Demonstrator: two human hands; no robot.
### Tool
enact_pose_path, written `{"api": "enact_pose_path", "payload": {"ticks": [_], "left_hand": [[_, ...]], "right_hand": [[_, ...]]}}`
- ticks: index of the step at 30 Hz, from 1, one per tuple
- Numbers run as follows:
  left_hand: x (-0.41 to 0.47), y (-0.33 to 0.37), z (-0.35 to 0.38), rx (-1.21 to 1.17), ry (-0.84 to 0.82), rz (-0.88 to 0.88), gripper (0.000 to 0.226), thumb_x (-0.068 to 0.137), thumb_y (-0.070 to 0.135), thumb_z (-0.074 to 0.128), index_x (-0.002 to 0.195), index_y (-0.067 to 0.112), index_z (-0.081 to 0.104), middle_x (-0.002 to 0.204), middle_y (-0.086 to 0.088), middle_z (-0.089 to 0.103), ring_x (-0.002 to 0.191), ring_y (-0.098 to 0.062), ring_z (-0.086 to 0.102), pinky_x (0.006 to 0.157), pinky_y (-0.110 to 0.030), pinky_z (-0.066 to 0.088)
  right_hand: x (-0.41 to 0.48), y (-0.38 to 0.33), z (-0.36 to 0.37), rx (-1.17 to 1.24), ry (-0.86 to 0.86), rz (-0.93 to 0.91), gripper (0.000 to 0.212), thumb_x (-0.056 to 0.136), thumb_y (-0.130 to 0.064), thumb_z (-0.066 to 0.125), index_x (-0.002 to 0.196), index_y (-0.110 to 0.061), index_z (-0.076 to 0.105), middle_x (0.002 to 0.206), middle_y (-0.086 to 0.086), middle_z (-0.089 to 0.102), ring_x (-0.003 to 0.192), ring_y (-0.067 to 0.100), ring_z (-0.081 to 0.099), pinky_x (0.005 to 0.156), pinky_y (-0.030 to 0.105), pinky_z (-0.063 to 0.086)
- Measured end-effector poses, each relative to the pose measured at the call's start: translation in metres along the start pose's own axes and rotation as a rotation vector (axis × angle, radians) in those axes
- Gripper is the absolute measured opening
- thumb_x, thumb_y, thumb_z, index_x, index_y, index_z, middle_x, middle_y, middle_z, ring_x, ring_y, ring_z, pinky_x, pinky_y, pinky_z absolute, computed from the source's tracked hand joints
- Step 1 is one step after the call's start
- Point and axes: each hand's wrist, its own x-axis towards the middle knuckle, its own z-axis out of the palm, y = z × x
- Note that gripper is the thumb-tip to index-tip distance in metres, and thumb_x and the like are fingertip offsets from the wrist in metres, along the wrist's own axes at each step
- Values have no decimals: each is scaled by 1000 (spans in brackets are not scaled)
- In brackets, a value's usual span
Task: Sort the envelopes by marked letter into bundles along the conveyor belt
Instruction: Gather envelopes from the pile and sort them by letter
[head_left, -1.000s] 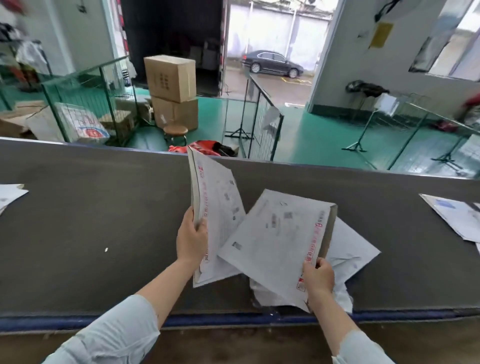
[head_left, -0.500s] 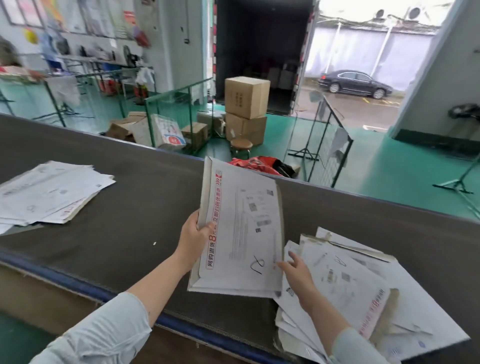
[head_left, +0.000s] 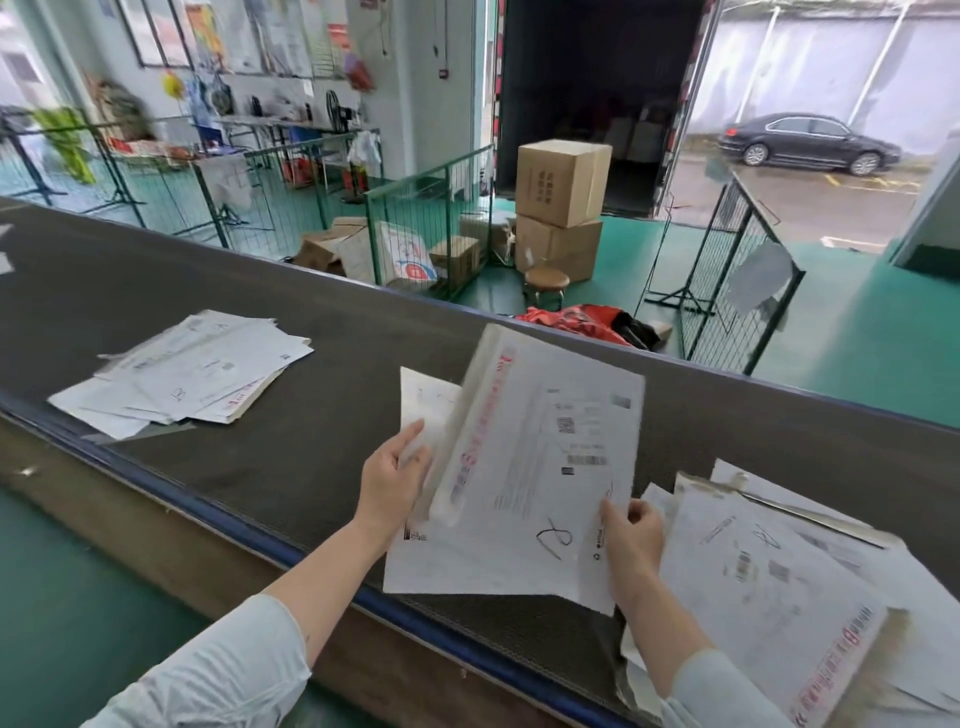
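Right hand (head_left: 631, 530) has left the loose pile (head_left: 769, 566) and now pinches the lower right corner of the held envelopes (head_left: 535, 457), beside a scribbled mark. The conveyor belt (head_left: 311, 441) carries that pile at its near edge on the right and a fanned bundle (head_left: 187, 364) further left. The held envelopes tilt above the belt between them. The left hand (head_left: 392, 483) grips their left edge, thumb in front.
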Motion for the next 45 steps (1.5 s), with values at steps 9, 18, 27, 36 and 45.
{"api": "enact_pose_path", "payload": {"ticks": [9, 18, 27, 36, 45], "left_hand": [[-2, 0, 35, -54, -33, -33, 43, 97, 4, 50, 134, 24, 57, 141, 10, 49, 127, -10, 47, 109, -31, 40], [-13, 3, 76, -335, -237, -182, 41, 96, 1, 52, 127, 26, 62, 122, 0, 67, 109, -21, 66, 93, -45, 54], [-9, 0, 110, -2, -401, -159, 59, 95, 8, 56, 148, 23, 36, 151, -3, 38, 131, -17, 45, 105, -35, 41], [-18, -12, 105, -56, -476, -421, 50, 97, 22, 57, 144, 20, 40, 148, -4, 40, 123, -19, 53, 102, -38, 47], [-7, -21, -19, -117, -150, -521, 36, 99, 15, 50, 135, 15, 49, 124, -4, 58, 113, -23, 61, 93, -36, 51]], "right_hand": [[22, 17, -65, 145, 496, 213, 50, 90, 4, 51, 137, -3, 37, 138, 22, 46, 120, 41, 52, 95, 41, 45], [14, 18, -82, -46, -185, 200, 46, 91, -23, 65, 133, -9, 53, 119, 9, 68, 108, 30, 65, 94, 45, 52], [23, 34, -105, 111, 125, 174, 23, 91, -2, 61, 114, -4, 63, 95, 11, 70, 81, 29, 68, 76, 44, 59], [13, 28, -90, -200, 191, 139, 79, 78, -15, 65, 149, -16, 31, 144, 15, 46, 129, 38, 45, 108, 51, 40], [-62, -18, 72, -238, -428, 34, 66, 91, -11, 61, 150, -16, 33, 151, 8, 38, 136, 23, 40, 105, 33, 34]]}}
